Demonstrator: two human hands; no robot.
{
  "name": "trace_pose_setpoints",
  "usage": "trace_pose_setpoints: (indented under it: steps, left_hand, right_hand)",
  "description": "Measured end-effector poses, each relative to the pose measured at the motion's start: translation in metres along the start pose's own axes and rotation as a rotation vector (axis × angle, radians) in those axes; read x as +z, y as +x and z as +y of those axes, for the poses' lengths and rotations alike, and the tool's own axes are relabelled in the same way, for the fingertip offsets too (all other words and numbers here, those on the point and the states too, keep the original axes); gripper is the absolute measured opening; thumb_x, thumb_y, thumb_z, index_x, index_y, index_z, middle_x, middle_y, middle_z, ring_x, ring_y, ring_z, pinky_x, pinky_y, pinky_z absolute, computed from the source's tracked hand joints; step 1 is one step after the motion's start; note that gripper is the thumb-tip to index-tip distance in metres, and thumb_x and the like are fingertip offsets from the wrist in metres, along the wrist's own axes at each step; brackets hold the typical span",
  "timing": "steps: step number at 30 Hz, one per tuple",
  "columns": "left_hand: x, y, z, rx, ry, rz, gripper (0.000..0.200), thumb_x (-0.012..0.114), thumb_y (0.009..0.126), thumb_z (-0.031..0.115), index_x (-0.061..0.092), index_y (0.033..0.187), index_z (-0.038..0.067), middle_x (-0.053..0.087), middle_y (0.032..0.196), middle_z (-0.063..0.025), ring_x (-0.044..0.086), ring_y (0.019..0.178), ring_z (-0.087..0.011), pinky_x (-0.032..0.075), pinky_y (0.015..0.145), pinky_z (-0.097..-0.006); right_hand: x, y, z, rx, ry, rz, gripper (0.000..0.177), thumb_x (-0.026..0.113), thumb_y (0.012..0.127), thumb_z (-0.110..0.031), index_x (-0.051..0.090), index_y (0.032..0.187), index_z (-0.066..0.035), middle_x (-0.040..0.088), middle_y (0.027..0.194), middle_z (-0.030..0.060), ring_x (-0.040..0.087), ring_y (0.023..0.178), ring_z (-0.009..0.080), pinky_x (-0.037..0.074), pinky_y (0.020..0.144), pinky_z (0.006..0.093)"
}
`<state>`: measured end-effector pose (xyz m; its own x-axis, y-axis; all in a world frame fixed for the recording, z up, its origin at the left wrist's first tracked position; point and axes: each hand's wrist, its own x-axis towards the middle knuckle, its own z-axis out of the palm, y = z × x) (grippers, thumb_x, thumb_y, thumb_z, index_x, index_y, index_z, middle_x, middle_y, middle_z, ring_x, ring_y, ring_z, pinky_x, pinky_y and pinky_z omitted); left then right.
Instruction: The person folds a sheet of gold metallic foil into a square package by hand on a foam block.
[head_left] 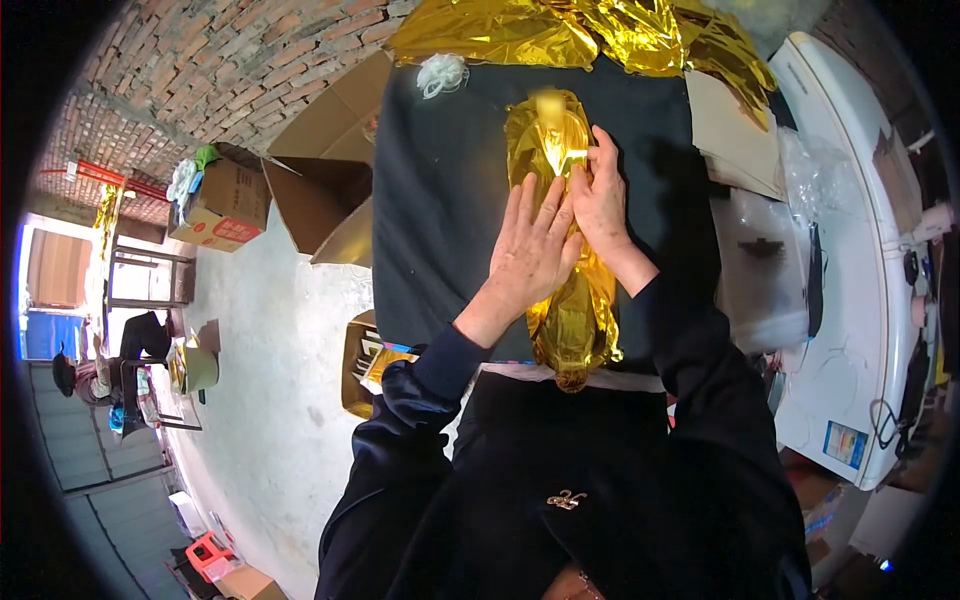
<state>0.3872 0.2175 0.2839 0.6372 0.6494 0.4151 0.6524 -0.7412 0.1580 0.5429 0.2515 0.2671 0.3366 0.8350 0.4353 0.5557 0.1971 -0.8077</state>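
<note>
A long bundle of shiny gold foil [575, 325] lies lengthwise on the dark cloth [440, 200] in front of me, its near end reaching the table edge. My left hand [532, 235] rests flat on the middle of the foil with its fingers stretched out. Along the right side of the bundle, my right hand [602, 195] is set edge-on, fingers extended and touching the foil. Neither hand grips anything that shows. What the foil may cover is hidden.
Crumpled gold foil sheets [490, 35] lie across the far end. White string [441, 74] sits at the far left corner. An opened cardboard box [318, 180] stands to the left. Pale card sheets [735, 140] and a white appliance [835, 260] are on the right.
</note>
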Motion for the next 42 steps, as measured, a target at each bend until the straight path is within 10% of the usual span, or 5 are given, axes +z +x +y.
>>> trace_pose_setpoints:
  steps: [13,25,42]
  left_hand:
    - [-0.002,0.001,-0.001,0.02,-0.024,-0.044,0.058,0.048,0.103,0.038,0.052,0.149,0.003,0.046,0.158,-0.0172,0.035,0.15,-0.0386,0.022,0.125,-0.0546]
    - [-0.005,0.002,0.0,0.012,-0.088,-0.044,0.052,0.045,0.104,0.037,0.058,0.143,0.005,0.052,0.155,-0.0142,0.039,0.15,-0.0318,0.023,0.126,-0.0525]
    - [-0.008,0.002,0.002,-0.012,-0.074,-0.15,0.05,0.046,0.104,0.038,0.062,0.139,0.005,0.058,0.145,-0.0153,0.043,0.143,-0.0352,0.02,0.126,-0.0538]
  right_hand:
    - [-0.01,-0.003,-0.026,-0.224,-0.02,0.101,0.048,0.055,0.094,0.004,0.05,0.141,-0.002,0.051,0.14,0.022,0.05,0.133,0.0395,0.044,0.111,0.0443]
    - [-0.009,0.001,-0.019,-0.307,-0.008,-0.059,0.023,0.056,0.086,0.008,0.067,0.102,-0.003,0.067,0.114,0.0116,0.055,0.129,0.0359,0.043,0.112,0.0452]
    - [-0.006,0.037,-0.017,-0.56,-0.441,-0.869,0.056,0.041,0.108,-0.037,0.049,0.154,-0.007,0.034,0.168,0.0062,0.02,0.159,0.026,0.009,0.129,0.0512]
